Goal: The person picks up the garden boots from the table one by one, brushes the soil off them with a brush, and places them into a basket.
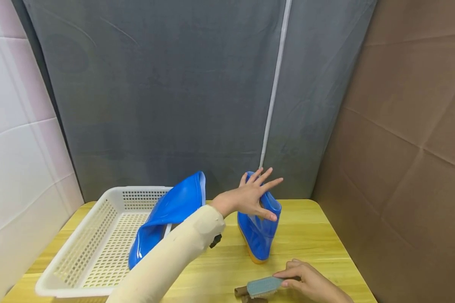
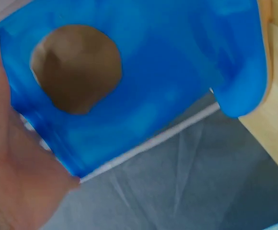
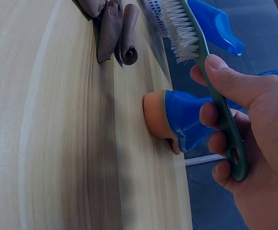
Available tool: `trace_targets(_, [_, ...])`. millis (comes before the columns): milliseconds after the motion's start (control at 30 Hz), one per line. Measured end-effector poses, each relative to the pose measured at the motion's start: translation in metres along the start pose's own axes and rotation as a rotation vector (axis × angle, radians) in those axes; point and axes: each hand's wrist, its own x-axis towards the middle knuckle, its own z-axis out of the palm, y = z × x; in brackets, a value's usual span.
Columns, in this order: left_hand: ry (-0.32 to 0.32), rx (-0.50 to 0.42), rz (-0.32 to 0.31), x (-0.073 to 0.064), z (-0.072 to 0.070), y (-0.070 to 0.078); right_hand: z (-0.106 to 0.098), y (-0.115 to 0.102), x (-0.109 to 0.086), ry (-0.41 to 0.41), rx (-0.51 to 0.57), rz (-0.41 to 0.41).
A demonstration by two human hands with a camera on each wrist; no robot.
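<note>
Standing blue boot: resting on its orange sole on the table, right of centre in the head view. Left hand reaching across from lower left, fingers spreading wide around the boot's upper shaft; cannot tell how firmly they are touching. Left wrist view showing a round brown patch on the shaft, upper left of that frame.

Right hand working at lower right, fingers curling round the green handle of a brush. White bristles facing downward in the head view, near some brown rolled pieces lying on the table at bottom centre.

White basket occupying the left side. Second blue boot leaning over its right side, toe sloping downward, the pale sleeve partly covering it. Grey curtain hanging behind, a white strip running down it.
</note>
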Motion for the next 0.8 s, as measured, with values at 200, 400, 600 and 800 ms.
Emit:
trace_targets(200, [0.030, 0.059, 0.030, 0.005, -0.001, -0.007, 0.000, 0.001, -0.001, -0.006, -0.006, 0.016])
trace_targets(400, [0.026, 0.096, 0.021, 0.009, 0.003, -0.003, -0.002, 0.000, -0.002, -0.020, 0.002, 0.036])
trace_targets(600, [0.055, 0.111, 0.039, 0.010, 0.006, 0.004, -0.001, 0.001, -0.003, -0.026, 0.007, 0.037])
trace_targets(800, [0.054, 0.155, -0.019, 0.009, 0.007, 0.008, -0.002, 0.001, -0.004, -0.027, 0.018, 0.038])
